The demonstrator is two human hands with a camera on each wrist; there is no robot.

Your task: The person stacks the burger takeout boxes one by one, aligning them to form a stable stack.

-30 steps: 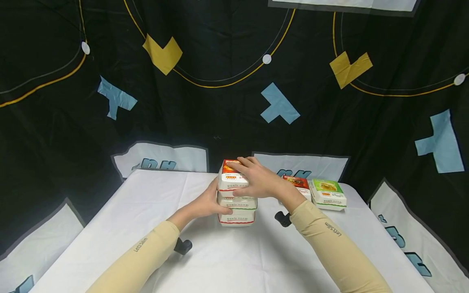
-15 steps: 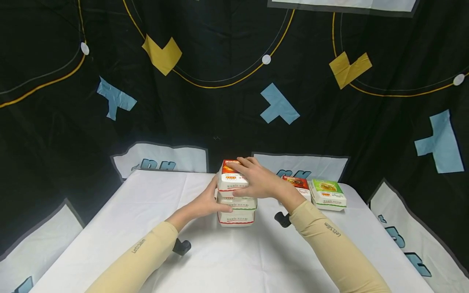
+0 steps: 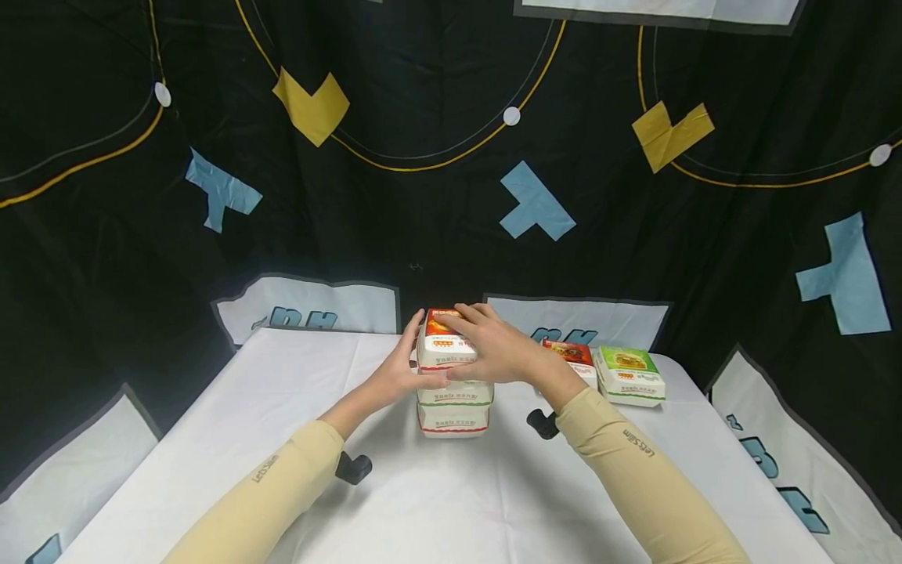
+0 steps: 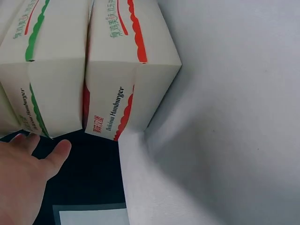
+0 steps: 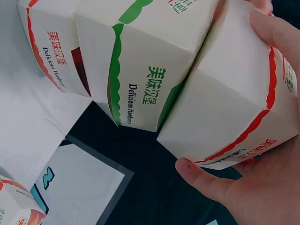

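Three paper hamburger boxes stand stacked mid-table: a red-topped box (image 3: 438,352) uppermost, a green-trimmed one (image 3: 454,396) in the middle, a red-trimmed one (image 3: 452,424) at the bottom. From the right, my right hand (image 3: 503,348) grips the top box, fingers over its lid and thumb at the front. The right wrist view shows that top box (image 5: 225,103) turned slightly against the middle box (image 5: 140,61). At the stack's left side, my left hand (image 3: 395,372) has straight fingers along the top box and its thumb extended across the front. Its palm is partly hidden.
Two more hamburger boxes, one red-topped (image 3: 574,356) and one green-topped (image 3: 629,377), sit side by side at the right back of the white-clothed table (image 3: 423,509). A black curtain (image 3: 437,243) hangs behind the table.
My left hand has moved up from the middle box to the top box, its thumb now close to the right thumb. The right hand and the stack have stayed nearly still.
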